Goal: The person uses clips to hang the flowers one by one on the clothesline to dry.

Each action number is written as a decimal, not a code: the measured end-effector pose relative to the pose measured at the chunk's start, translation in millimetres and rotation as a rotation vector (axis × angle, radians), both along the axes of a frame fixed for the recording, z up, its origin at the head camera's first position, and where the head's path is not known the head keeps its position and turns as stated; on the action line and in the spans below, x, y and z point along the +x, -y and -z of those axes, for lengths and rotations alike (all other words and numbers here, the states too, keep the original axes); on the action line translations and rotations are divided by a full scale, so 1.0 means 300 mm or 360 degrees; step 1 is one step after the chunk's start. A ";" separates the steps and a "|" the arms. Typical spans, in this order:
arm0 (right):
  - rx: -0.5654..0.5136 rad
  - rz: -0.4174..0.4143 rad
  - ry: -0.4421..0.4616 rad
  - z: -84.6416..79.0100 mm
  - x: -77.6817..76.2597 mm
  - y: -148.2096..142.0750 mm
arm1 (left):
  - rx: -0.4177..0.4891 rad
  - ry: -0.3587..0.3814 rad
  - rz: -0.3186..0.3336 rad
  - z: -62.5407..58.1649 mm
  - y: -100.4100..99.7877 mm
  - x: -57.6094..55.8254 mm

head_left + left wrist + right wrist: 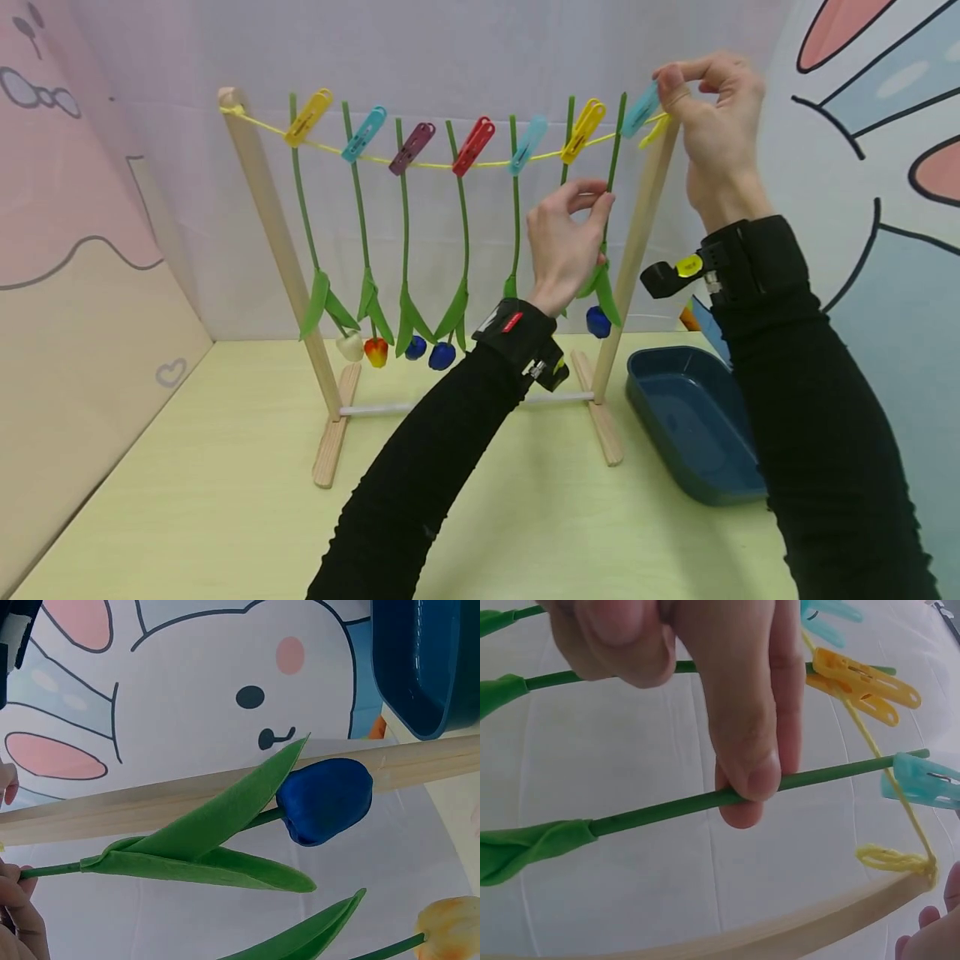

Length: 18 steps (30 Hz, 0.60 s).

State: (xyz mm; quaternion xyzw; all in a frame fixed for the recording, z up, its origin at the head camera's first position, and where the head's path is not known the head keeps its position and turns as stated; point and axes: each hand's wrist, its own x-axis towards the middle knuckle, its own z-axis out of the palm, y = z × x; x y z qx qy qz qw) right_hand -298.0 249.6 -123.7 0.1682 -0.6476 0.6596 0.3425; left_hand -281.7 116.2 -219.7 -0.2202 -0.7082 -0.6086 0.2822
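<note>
On the right of the head view, my left hand pinches the green stem of a blue tulip between thumb and fingers. The flower hangs head down; its bloom and leaves fill the left wrist view. Above it, my right hand pinches a light blue clothespin by its handle end. The clothespin's tip meets the stem near its top, beside the yellow line. Whether it clamps both is unclear.
Several tulips, such as an orange one, hang upside down from coloured clothespins like the red one. The line spans two wooden posts on feet. A dark blue basin stands right of the rack, partly behind my right arm.
</note>
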 end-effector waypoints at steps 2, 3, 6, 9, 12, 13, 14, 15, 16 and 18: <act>-0.0005 -0.0007 0.0027 0.002 0.000 0.002 | -0.0012 0.0001 -0.0008 -0.001 0.000 -0.001; -0.0007 -0.0009 0.0044 0.003 0.000 0.003 | -0.0017 -0.0001 -0.0013 -0.001 0.001 -0.001; -0.0011 -0.0019 0.0079 0.008 0.001 0.006 | -0.0030 -0.0005 -0.0028 -0.002 0.001 0.000; -0.0019 -0.0047 0.0090 0.012 -0.001 0.012 | -0.0037 0.0002 -0.0040 -0.002 0.003 -0.001; 0.0010 -0.0022 0.0118 0.016 0.002 0.011 | -0.0038 0.0019 -0.0030 -0.005 -0.001 0.000; 0.0037 0.0004 0.0131 0.017 0.004 0.010 | -0.0039 0.0020 -0.0028 -0.006 -0.002 0.000; 0.0068 0.0033 0.0151 0.018 0.006 0.009 | -0.0042 0.0020 -0.0027 -0.007 -0.003 0.001; 0.0101 0.0067 0.0175 0.020 0.009 0.007 | -0.0044 0.0021 -0.0025 -0.008 -0.004 0.000; 0.0135 0.0101 0.0195 0.021 0.011 0.006 | -0.0045 0.0021 -0.0019 -0.009 -0.005 0.000; 0.0200 0.0162 0.0221 0.025 0.017 0.005 | -0.0065 0.0017 -0.0014 -0.009 -0.002 0.001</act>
